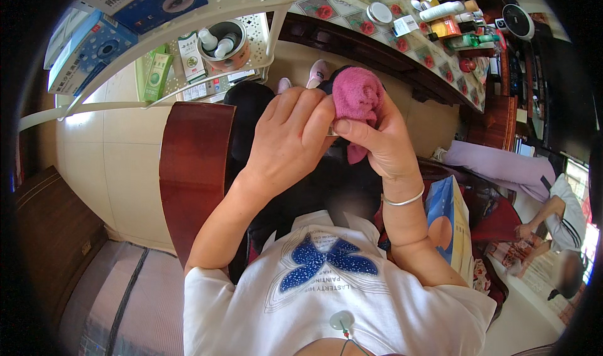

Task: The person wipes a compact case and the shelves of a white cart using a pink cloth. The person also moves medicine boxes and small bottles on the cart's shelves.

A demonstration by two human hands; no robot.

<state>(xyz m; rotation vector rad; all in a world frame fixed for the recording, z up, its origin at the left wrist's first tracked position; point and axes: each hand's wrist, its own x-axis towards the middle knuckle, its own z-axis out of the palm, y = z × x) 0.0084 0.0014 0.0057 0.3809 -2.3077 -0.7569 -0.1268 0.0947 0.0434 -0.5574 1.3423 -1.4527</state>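
A rolled or bunched pink terry cloth (pixel 356 97) is held over the lap in my right hand (pixel 388 141), which wears a silver bangle (pixel 404 200); a loose end of the cloth hangs below the thumb. My left hand (pixel 293 141) is back up, its fingers curled beside the cloth. Between the two hands, at the right thumb tip, a small pale edge (pixel 331 131) shows; what it belongs to is hidden. Whether the left fingers grip it cannot be made out.
At the upper left stands a white plastic rack (pixel 176 101) with boxes and a round tin (pixel 225 45) of bottles. A table with a flowered cover (pixel 325 11) holds bottles and jars. A red-brown wooden armrest (pixel 195 167), a blue paper bag (pixel 443 224) and another person (pixel 560 214) are nearby.
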